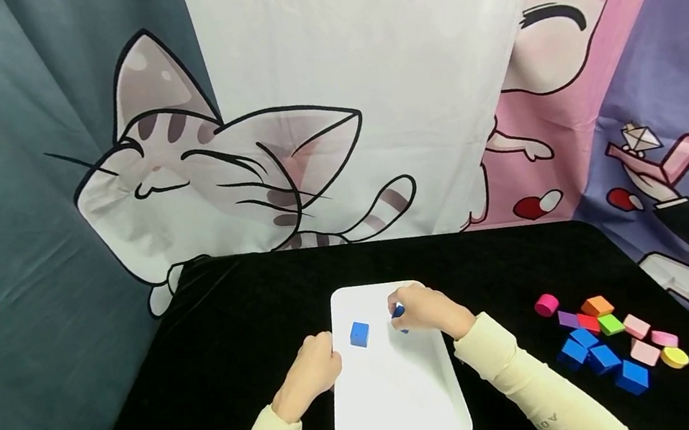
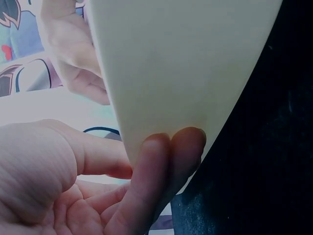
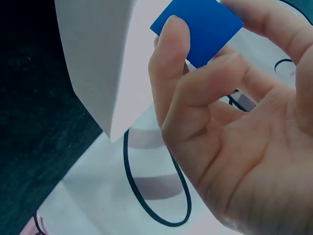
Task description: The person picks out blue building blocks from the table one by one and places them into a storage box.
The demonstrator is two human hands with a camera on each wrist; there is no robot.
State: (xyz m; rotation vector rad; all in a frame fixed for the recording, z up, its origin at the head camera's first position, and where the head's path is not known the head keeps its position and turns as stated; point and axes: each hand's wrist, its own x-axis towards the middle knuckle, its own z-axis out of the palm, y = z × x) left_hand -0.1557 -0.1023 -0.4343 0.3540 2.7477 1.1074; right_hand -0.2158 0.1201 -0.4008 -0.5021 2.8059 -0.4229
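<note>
A white tray (image 1: 395,404) lies lengthwise on the black cloth between my hands. My left hand (image 1: 311,368) grips its left edge; in the left wrist view the thumb and fingers (image 2: 151,161) pinch the tray's wall (image 2: 181,73). Over the tray's far right part, my right hand (image 1: 425,310) pinches a blue cube (image 3: 200,29) between thumb and fingers. That cube is mostly covered by the hand in the head view. Another blue cube (image 1: 359,334) sits inside the tray on the far left, a short way from the held one.
To the right of the tray, a loose group holds several blue cubes (image 1: 632,377), an orange block (image 1: 596,306), a green block (image 1: 610,324), pink blocks (image 1: 645,352) and a yellow disc (image 1: 675,357). Behind the black-covered table (image 1: 234,317) hangs a printed curtain (image 1: 360,38).
</note>
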